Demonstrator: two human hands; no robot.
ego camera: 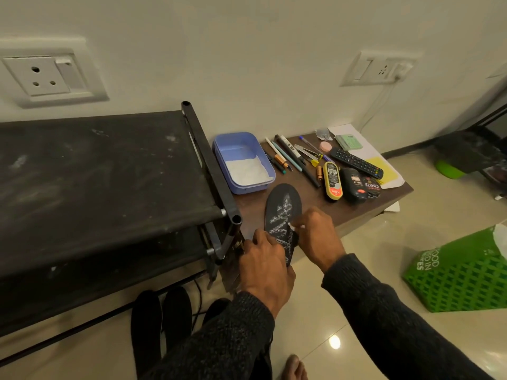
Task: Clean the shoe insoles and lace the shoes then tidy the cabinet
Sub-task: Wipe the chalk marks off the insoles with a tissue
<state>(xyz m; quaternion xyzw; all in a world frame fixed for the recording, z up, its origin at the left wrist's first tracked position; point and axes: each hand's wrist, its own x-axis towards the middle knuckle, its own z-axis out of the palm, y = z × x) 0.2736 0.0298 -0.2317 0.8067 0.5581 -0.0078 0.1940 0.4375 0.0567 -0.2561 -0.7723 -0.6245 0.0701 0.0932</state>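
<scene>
A black insole (282, 207) dusted with white powder lies on the low brown table (356, 209), its heel end over the front edge. My left hand (264, 266) grips that heel end. My right hand (318, 237) pinches a small white thing, which I cannot identify, against the insole's middle. Behind the insole stands a blue tray (241, 161) with white powder in it. On the floor under the black shoe rack (109, 187) lie two more black insoles (162, 319).
The table also holds several pens (290, 157), a remote (356, 161), shoe polish containers (351, 185) and papers (381, 163). A green bag (461, 281) stands on the tiled floor at the right. My bare foot (293, 368) shows at the bottom. Wall sockets sit above.
</scene>
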